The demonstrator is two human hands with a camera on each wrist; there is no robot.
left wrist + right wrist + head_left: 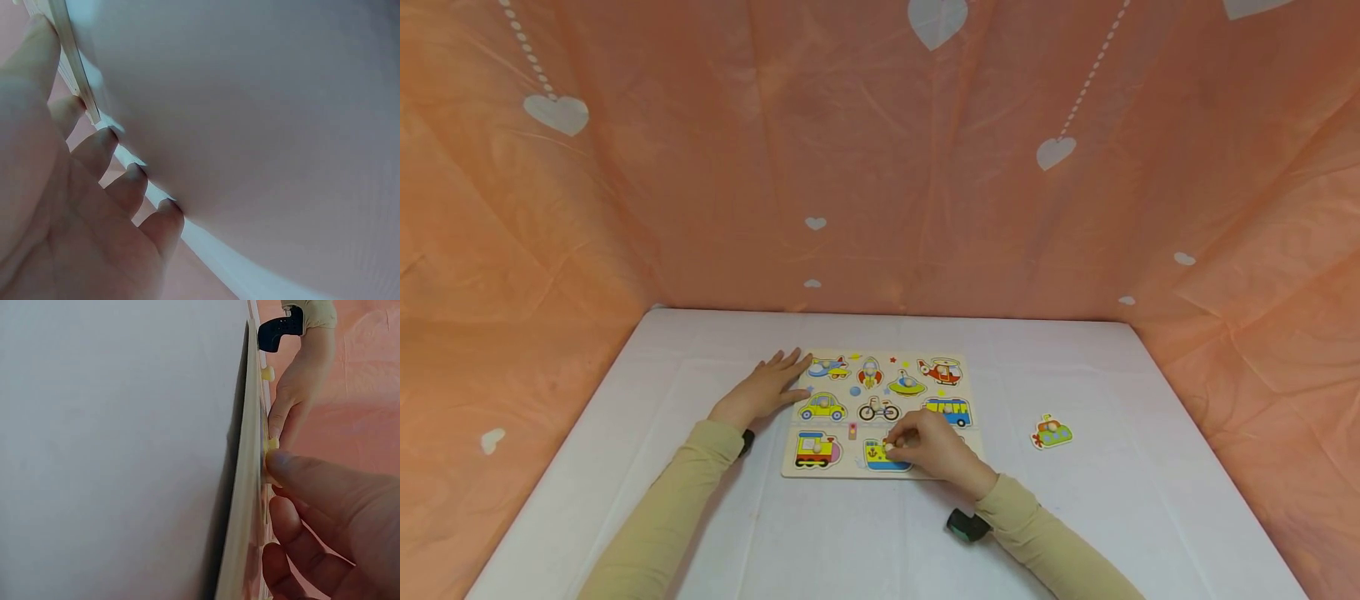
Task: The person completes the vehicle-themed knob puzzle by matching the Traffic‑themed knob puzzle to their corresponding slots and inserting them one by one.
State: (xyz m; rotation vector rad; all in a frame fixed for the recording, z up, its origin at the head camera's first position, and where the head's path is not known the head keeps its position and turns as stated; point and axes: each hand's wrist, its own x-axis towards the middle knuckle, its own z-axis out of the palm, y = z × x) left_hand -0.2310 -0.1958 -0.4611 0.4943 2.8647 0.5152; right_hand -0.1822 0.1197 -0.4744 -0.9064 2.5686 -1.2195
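A wooden peg puzzle board point(852, 457) with vehicle pieces lies on the white table. My right hand point(936, 450) pinches the small knob of the ship piece point(880, 458) in the board's front row; whether the piece sits flat cannot be told. In the right wrist view, thumb and fingertips point(280, 459) meet at a knob above the board's edge. My left hand point(760, 393) rests at the board's left side with fingers extended, the thumb and index finger touching its edge point(78, 69). A green submarine piece point(1052, 432) lies on the table, right of the board.
Train point(808, 450), car point(822, 406), bicycle point(878, 409), bus point(953, 411) and several other pieces occupy the board. Black wrist devices show at both cuffs, the right one point(967, 526) near the table. Orange cloth point(887, 167) with hearts surrounds the table's back and sides.
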